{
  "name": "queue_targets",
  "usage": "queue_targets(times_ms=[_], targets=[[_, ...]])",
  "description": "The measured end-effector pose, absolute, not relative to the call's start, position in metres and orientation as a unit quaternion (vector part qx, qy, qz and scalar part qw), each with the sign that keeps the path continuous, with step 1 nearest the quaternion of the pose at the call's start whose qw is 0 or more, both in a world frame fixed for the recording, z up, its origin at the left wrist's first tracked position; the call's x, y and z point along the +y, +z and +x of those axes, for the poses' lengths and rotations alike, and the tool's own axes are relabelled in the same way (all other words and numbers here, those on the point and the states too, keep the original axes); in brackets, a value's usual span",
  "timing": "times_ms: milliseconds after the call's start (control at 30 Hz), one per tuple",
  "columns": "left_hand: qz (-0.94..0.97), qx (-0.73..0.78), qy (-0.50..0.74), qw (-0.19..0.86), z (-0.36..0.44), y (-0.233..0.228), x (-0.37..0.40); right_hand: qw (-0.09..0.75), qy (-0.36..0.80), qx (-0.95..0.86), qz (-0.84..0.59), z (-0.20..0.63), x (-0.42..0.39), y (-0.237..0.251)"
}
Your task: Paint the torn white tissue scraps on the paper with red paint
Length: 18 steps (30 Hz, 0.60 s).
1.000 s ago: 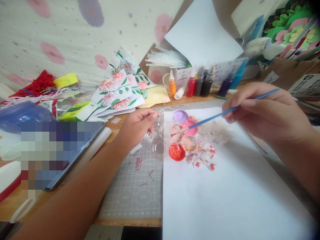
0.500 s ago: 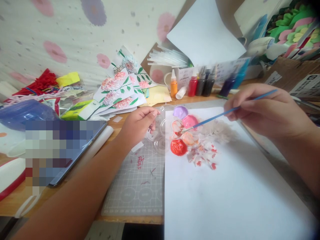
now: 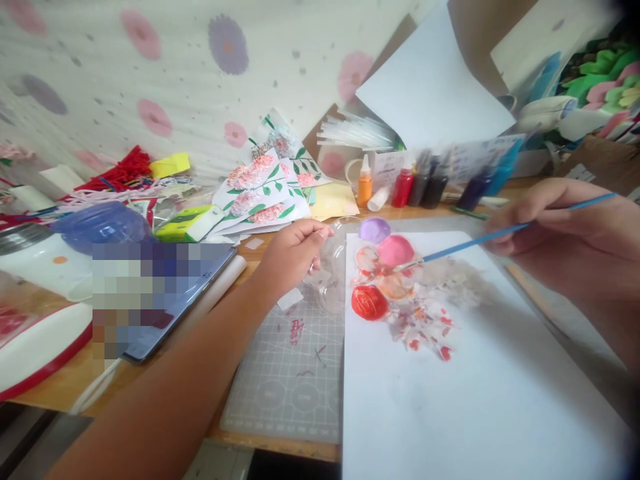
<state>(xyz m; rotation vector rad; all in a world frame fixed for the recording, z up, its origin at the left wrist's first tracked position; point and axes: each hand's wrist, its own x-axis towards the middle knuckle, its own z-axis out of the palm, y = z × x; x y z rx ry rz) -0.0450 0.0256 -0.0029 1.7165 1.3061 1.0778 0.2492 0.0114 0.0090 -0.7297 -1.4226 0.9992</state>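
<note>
My left hand pinches the left rim of a clear plastic paint palette whose wells hold purple, pink, orange and red paint. My right hand holds a thin blue paintbrush; its tip rests at the right edge of the pink well. The palette sits on the upper left corner of a large white paper sheet, with red and pink dabs painted just right of the palette.
A grey cutting mat lies under the sheet. A tablet lies at the left. Small paint bottles stand behind the palette. Painted flower cards, red yarn and a white-and-red case clutter the left side.
The brush tip has moved right, from the orange-tinted well to the edge of the pink well. The view has shifted, so everything sits further right and lower in the frame.
</note>
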Motion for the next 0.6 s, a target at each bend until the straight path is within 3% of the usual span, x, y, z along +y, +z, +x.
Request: queue_targets(times_ms=[133,333,600], targets=[[0.671,0.509,0.412,0.348,-0.0447,-0.0033,0.0258,0.61,0.429,-0.603,-0.282,0.25,0.0114,0.0111],[0.668,0.521,0.405,0.343,-0.0436,-0.0034,0.0267,0.632,0.42,-0.54,-0.365,0.2471,0.0082,0.0139],[0.676,0.523,0.395,0.335,-0.0426,-0.003,0.0255,0.67,0.375,-0.521,-0.373,0.2438,0.0085,0.0148]])
